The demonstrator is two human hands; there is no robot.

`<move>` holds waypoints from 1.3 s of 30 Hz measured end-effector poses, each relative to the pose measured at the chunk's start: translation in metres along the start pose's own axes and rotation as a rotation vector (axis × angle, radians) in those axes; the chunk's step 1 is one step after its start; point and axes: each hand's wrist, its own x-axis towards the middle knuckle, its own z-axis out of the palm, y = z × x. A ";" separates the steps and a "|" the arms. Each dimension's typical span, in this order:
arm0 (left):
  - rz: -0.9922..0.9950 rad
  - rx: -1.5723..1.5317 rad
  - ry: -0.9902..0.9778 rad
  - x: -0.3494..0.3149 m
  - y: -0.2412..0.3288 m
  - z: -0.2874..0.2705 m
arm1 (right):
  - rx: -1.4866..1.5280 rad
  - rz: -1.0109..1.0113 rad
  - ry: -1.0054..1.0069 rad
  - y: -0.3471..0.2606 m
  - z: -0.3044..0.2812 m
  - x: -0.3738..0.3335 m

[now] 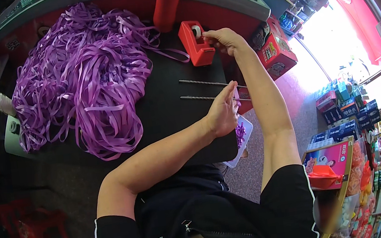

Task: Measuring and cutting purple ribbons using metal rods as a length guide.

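Note:
My right hand [224, 40] reaches to the red tape dispenser [195, 44] on the black table [166, 117], and its fingertips pinch the tape end at the roll. My left hand [224, 113] is nearer to me, fingers closed at the end of the lower of two thin metal rods [202, 99]; a small pale purple piece shows at its fingertips. The second rod [205, 84] lies just beyond it. A big heap of purple ribbon strips [82, 75] covers the left half of the table.
A red tumbler with a black lid [167, 3] stands behind the dispenser. A white tray of purple scraps [243, 136] pokes out under my left hand. Red plastic stools [35, 228] stand at the lower left, and shop shelves and boxes [340, 112] fill the right.

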 end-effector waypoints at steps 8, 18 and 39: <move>0.013 0.010 -0.003 -0.001 0.001 0.001 | 0.272 0.066 -0.124 0.007 -0.017 -0.012; 0.008 0.025 0.002 0.001 -0.001 -0.001 | 0.273 0.016 -0.068 0.037 -0.005 -0.050; 0.056 -0.050 -0.030 0.000 -0.004 0.004 | 0.203 -0.243 0.124 0.070 0.025 -0.044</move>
